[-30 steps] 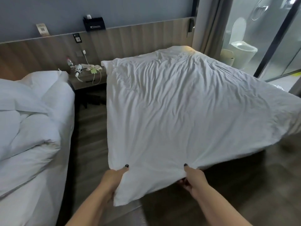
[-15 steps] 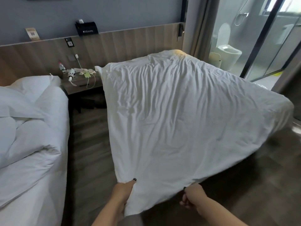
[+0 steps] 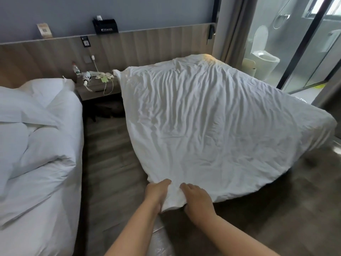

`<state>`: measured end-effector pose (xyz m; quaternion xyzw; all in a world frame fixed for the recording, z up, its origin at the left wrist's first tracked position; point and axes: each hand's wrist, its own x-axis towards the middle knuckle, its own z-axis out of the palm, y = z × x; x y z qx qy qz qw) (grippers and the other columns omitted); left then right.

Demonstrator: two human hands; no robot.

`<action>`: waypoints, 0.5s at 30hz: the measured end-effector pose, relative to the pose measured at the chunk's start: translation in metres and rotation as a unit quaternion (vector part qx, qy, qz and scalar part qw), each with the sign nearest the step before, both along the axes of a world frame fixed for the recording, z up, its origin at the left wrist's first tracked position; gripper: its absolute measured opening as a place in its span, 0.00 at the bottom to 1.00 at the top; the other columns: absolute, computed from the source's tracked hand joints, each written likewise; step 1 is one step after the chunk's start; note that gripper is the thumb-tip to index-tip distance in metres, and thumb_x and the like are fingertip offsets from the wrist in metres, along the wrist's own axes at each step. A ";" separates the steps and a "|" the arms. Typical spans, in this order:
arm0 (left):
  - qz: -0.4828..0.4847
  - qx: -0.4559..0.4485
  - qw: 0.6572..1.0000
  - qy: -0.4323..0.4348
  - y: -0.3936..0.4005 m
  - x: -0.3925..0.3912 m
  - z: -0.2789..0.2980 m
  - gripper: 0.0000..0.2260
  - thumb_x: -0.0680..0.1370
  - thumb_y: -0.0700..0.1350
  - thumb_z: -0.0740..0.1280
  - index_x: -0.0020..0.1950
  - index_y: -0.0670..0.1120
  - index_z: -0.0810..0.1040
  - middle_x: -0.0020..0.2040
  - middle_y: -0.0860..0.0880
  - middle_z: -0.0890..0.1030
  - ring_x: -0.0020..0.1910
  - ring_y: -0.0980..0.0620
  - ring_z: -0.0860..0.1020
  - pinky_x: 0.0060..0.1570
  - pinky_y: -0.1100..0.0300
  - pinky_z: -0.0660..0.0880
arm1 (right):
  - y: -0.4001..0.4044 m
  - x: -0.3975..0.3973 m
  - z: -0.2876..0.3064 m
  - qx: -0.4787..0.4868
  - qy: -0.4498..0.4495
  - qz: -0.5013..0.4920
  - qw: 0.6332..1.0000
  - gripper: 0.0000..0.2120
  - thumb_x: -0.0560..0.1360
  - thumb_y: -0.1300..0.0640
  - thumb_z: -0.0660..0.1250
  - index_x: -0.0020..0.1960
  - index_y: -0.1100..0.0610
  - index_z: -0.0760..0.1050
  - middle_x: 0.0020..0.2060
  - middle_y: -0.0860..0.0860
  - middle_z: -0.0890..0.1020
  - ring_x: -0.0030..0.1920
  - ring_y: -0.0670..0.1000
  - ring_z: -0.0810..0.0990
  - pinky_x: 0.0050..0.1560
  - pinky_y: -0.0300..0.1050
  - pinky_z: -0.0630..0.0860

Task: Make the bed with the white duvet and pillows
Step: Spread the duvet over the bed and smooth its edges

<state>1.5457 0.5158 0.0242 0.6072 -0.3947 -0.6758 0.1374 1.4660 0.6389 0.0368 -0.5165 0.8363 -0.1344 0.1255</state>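
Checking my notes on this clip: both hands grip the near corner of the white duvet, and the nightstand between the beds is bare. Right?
Not quite. Both the left hand and right hand grip the white duvet corner, but the nightstand holds a bottle, cables and small items, as the head view shows.

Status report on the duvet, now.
Left hand and right hand both grip the white duvet at its near corner. Duvet spread, wrinkled. Nothing in the way.

left hand (image 3: 156,193) grips near corner of white duvet (image 3: 212,126) at 6 o'clock | right hand (image 3: 198,200) grips it just beside | second bed (image 3: 36,163) at 9 o'clock | nightstand (image 3: 97,89) at 11 o'clock | toilet (image 3: 265,61) at 2 o'clock
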 end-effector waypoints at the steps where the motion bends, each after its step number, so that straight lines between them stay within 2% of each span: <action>1: 0.006 0.005 1.000 0.009 -0.003 -0.001 0.001 0.10 0.73 0.40 0.72 0.51 0.40 0.77 0.46 0.42 0.83 0.43 0.43 0.83 0.41 0.54 0.81 | -0.005 -0.006 0.004 0.006 0.007 0.003 1.000 0.23 0.77 0.61 0.61 0.71 0.53 0.64 0.61 0.51 0.76 0.59 0.52 0.75 0.59 0.43 0.68; 3: 0.025 0.023 0.999 0.029 -0.006 -0.003 0.001 0.11 0.72 0.41 0.74 0.51 0.39 0.78 0.45 0.41 0.83 0.42 0.43 0.83 0.35 0.59 0.78 | -0.007 -0.019 0.008 0.031 -0.001 0.009 0.999 0.19 0.77 0.60 0.58 0.68 0.53 0.66 0.57 0.52 0.78 0.51 0.53 0.75 0.53 0.44 0.68; 4: 0.037 0.037 0.998 0.035 -0.008 -0.005 -0.002 0.14 0.71 0.43 0.75 0.52 0.39 0.78 0.46 0.41 0.84 0.43 0.42 0.83 0.35 0.58 0.78 | -0.005 -0.027 0.008 0.043 -0.011 0.011 0.999 0.18 0.77 0.59 0.58 0.67 0.54 0.66 0.56 0.53 0.79 0.48 0.53 0.74 0.50 0.44 0.66; 7: 0.061 0.092 0.992 0.063 -0.014 -0.024 -0.004 0.22 0.69 0.47 0.77 0.60 0.40 0.78 0.50 0.39 0.84 0.49 0.39 0.84 0.50 0.47 0.81 | 0.003 -0.055 0.000 0.070 -0.047 0.015 0.996 0.13 0.78 0.56 0.56 0.61 0.55 0.69 0.54 0.56 0.79 0.52 0.58 0.76 0.47 0.46 0.65; 9: 0.054 0.100 0.992 0.058 -0.014 -0.048 -0.001 0.21 0.72 0.50 0.75 0.60 0.40 0.79 0.53 0.39 0.84 0.53 0.39 0.82 0.59 0.44 0.77 | 0.008 -0.078 -0.005 0.070 -0.100 0.014 0.992 0.11 0.78 0.54 0.57 0.58 0.55 0.71 0.55 0.56 0.80 0.55 0.59 0.77 0.50 0.47 0.69; 10: 0.055 0.093 0.993 0.047 -0.013 -0.063 0.000 0.20 0.74 0.51 0.73 0.59 0.39 0.79 0.53 0.39 0.83 0.53 0.39 0.81 0.60 0.46 0.77 | 0.011 -0.091 -0.007 0.066 -0.125 0.014 0.990 0.11 0.78 0.53 0.57 0.57 0.56 0.72 0.55 0.56 0.80 0.55 0.59 0.77 0.52 0.47 0.70; 11: 0.056 0.088 0.994 0.038 -0.011 -0.079 0.002 0.19 0.76 0.51 0.71 0.57 0.37 0.79 0.51 0.39 0.83 0.51 0.40 0.81 0.57 0.48 0.77 | 0.016 -0.105 -0.007 0.058 -0.155 0.016 0.986 0.11 0.78 0.53 0.58 0.56 0.56 0.73 0.55 0.55 0.81 0.54 0.58 0.77 0.53 0.46 0.71; 13: 0.050 0.064 0.996 0.036 -0.003 -0.118 0.007 0.15 0.78 0.47 0.69 0.55 0.35 0.77 0.45 0.41 0.80 0.42 0.43 0.78 0.43 0.52 0.77 | 0.028 -0.137 -0.001 0.037 -0.223 0.009 0.974 0.13 0.78 0.52 0.59 0.55 0.57 0.76 0.53 0.54 0.82 0.52 0.55 0.78 0.52 0.44 0.71; 15: 0.046 0.012 0.999 0.021 0.004 -0.166 0.013 0.16 0.76 0.42 0.69 0.60 0.36 0.76 0.43 0.43 0.78 0.37 0.45 0.77 0.36 0.56 0.75 | 0.042 -0.175 0.008 0.017 -0.278 -0.013 0.960 0.13 0.78 0.52 0.60 0.53 0.59 0.78 0.51 0.54 0.82 0.49 0.54 0.78 0.48 0.42 0.71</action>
